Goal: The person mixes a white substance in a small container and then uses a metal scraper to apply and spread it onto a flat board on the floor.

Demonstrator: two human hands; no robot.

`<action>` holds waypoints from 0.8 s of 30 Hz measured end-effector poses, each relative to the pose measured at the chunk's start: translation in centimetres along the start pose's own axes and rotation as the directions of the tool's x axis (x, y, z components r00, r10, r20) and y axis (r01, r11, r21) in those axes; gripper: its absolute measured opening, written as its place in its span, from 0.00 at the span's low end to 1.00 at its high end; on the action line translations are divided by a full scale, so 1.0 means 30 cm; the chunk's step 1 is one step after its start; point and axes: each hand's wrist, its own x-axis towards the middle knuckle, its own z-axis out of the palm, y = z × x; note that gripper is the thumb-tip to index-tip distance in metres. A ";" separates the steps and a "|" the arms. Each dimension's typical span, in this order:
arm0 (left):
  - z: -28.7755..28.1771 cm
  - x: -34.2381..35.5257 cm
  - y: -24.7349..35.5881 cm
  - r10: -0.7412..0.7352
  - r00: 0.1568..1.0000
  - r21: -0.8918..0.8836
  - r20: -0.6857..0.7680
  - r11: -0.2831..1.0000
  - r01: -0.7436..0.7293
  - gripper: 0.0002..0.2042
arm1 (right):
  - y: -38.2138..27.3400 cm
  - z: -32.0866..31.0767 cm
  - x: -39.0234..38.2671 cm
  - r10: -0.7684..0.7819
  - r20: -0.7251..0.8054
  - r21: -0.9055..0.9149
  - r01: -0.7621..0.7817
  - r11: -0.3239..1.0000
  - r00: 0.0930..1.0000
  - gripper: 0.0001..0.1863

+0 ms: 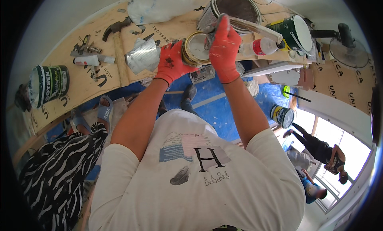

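Left hand (172, 64), orange-gloved, wrapped round the side of a small gold-rimmed tin (195, 48), steadying it on the tabletop (83, 77). Right hand (224, 47), gloved too, closed over a small tool at the tin's rim; tool mostly hidden. Behind, a big open paint can (235, 9) with a stir stick (259, 29). Left along the cardboard-covered tabletop: hammer (116, 27), lying tub (48, 85). Blue sheet (215, 107) on the floor below.

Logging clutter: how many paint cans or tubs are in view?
5: small tin between the gloves, open bucket behind, green can right, tub far left, can on the floor. More may be hidden.
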 end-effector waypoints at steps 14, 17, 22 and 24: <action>-0.016 0.005 -0.004 -0.027 0.994 -0.048 0.102 0.998 0.032 0.57 | 0.002 0.007 -0.030 0.089 -0.055 0.317 -0.067 0.946 0.995 0.29; -0.017 0.003 -0.002 -0.018 0.999 -0.021 0.033 1.000 0.019 0.57 | -0.001 -0.001 -0.026 0.213 0.027 -0.002 -0.213 0.977 0.977 0.33; -0.010 0.006 -0.005 0.018 1.000 -0.093 -0.021 0.995 -0.020 0.51 | -0.004 0.001 -0.017 0.056 -0.069 0.251 -0.037 0.967 0.996 0.28; -0.009 0.002 -0.005 0.011 0.998 -0.097 -0.056 0.995 -0.017 0.51 | -0.004 0.003 -0.022 -0.004 -0.011 -0.179 0.002 0.984 1.000 0.32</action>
